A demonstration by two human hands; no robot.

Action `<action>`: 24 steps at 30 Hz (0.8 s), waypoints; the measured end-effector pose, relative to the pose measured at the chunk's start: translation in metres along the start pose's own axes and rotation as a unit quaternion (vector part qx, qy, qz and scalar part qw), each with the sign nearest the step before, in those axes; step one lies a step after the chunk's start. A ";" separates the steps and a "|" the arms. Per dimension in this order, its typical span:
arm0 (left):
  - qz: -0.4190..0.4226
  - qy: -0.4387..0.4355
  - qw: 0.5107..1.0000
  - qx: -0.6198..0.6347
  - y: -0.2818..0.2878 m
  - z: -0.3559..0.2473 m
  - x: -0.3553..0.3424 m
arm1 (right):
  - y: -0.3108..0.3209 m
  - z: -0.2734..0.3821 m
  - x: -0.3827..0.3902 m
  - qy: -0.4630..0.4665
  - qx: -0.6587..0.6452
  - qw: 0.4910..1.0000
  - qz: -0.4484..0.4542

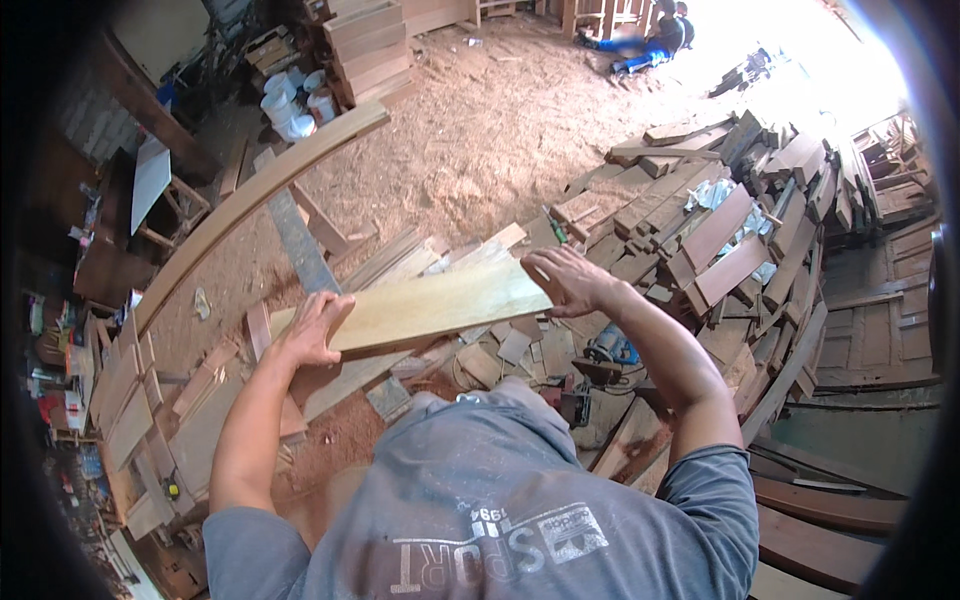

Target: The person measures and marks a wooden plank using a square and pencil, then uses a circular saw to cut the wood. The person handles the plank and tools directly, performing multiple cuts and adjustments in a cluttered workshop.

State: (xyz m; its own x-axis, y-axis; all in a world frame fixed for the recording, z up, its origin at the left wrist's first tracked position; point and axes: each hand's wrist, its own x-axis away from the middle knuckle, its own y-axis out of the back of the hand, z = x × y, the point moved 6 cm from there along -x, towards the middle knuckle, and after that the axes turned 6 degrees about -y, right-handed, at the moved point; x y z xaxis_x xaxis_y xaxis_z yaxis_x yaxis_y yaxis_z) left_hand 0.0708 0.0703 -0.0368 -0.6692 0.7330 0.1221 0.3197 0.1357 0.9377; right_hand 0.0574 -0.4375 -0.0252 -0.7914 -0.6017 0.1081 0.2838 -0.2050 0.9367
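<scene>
A pale, short wooden board [430,300] lies level across the view in front of me. My left hand [320,328] grips its left part, and my right hand [568,280] is closed on its right end. Beneath the board are scattered offcuts and strips of wood [515,345]. A blue power tool [605,345] with a cord sits on the ground below my right hand, and a long narrow plank [230,225] runs diagonally beyond my left hand.
A large pile of timber [715,240] fills the right side. White buckets [285,105] and stacked wooden boxes [365,45] stand at the back left. Sawdust covers the floor [450,130]. Another person [655,45] is low to the ground at the far back. Cluttered shelves [70,390] line the left.
</scene>
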 end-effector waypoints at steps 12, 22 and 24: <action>0.054 0.038 0.998 -0.021 0.002 -0.005 -0.004 | 0.008 0.014 0.006 -0.087 0.041 0.995 0.027; -0.025 -0.088 0.994 -0.054 -0.006 -0.055 -0.054 | -0.023 0.076 0.079 -0.289 -0.096 0.911 -0.278; -0.040 -0.100 0.993 -0.049 -0.010 -0.069 -0.076 | -0.060 0.092 0.107 -0.346 -0.163 0.847 -0.368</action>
State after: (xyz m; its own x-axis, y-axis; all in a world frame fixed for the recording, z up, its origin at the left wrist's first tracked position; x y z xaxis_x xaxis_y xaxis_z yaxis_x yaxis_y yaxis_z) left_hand 0.0720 -0.0333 -0.0332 -0.5395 0.8419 -0.0118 0.1985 0.1408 0.9699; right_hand -0.0940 -0.4183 -0.0395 -0.9148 0.3563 -0.1904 -0.3799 -0.5984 0.7054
